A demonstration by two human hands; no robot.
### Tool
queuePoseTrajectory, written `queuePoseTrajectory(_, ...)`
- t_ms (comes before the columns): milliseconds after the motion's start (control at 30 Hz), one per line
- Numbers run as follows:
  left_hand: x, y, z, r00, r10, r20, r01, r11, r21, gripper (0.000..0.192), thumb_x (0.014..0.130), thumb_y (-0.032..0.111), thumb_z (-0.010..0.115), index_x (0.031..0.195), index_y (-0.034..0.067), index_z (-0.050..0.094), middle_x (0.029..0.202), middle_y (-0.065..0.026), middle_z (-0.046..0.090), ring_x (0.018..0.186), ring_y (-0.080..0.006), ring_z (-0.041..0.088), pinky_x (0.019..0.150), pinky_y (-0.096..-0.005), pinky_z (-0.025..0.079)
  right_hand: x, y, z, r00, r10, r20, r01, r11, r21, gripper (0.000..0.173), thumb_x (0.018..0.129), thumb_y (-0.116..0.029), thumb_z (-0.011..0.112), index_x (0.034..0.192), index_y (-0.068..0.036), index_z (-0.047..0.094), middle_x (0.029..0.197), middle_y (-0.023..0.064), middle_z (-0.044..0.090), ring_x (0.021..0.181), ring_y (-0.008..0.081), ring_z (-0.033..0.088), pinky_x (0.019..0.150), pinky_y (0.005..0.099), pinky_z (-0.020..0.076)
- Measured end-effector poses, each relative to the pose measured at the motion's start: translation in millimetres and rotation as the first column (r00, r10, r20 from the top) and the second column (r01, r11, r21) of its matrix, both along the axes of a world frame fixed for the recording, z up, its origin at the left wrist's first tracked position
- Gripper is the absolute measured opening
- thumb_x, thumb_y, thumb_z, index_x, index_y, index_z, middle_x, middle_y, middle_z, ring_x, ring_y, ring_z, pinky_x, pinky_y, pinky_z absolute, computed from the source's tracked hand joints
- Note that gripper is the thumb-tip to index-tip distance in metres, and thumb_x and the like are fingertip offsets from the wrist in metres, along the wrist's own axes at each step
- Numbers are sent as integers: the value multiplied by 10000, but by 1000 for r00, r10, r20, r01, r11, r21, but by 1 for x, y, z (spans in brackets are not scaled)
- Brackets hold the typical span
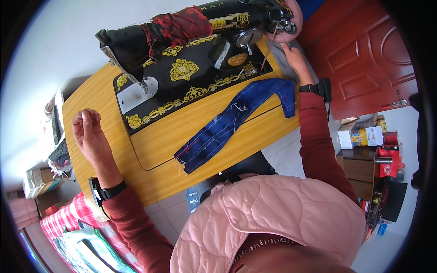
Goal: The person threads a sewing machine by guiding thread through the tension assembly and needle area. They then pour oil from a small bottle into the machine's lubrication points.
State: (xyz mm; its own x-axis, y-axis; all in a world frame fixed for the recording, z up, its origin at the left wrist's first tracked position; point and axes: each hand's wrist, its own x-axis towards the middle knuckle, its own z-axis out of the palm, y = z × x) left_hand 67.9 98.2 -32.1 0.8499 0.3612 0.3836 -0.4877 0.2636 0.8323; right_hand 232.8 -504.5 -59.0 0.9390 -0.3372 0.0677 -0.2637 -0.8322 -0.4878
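A black sewing machine [184, 70] with gold ornament stands on a yellow wooden table [106, 136]; a frayed red cloth [181, 25] is wrapped round its arm. A strip of dark blue fabric [222, 126] with pale stitching and loose threads lies across the table in front of it. My left hand [89, 134] is raised over the table's left end, its fingers curled together; whether they pinch something small cannot be seen. My right hand [293, 58] is by the machine's handwheel end, at a grey cloth [278, 56], with its thumb extended; its other fingers are partly hidden.
A thin brown rod [269, 47] slants down beside the handwheel. A red panelled door [365, 65] is at the right, above a wooden cabinet [356, 174] with boxes on it. At lower left lies a red checked cloth [80, 211] with a bag on it.
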Motion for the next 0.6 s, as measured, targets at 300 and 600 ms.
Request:
queuePoseTrajectory(300, 0, -1, 1, 1000, 20, -14, -20, 1000, 8, 75, 969, 55, 566, 1022, 28, 612, 922, -95, 638, 832, -153, 566, 775, -281, 474, 2, -2, -2, 1000, 23, 2, -23, 1000, 0, 806, 901, -633, 474, 1052, 140, 641, 1066, 366, 619, 1119, 456, 579, 949, 432, 447)
queuePoseTrajectory(600, -2, -3, 1, 999, 34, -31, -34, 999, 13, 77, 970, 54, 565, 1024, 29, 614, 921, -96, 640, 836, -153, 570, 775, -282, 474, 1, -5, -4, 998, 57, 8, -57, 998, 22, 796, 910, -616, 474, 1022, 154, 638, 1017, 381, 615, 1090, 481, 578, 932, 441, 456)
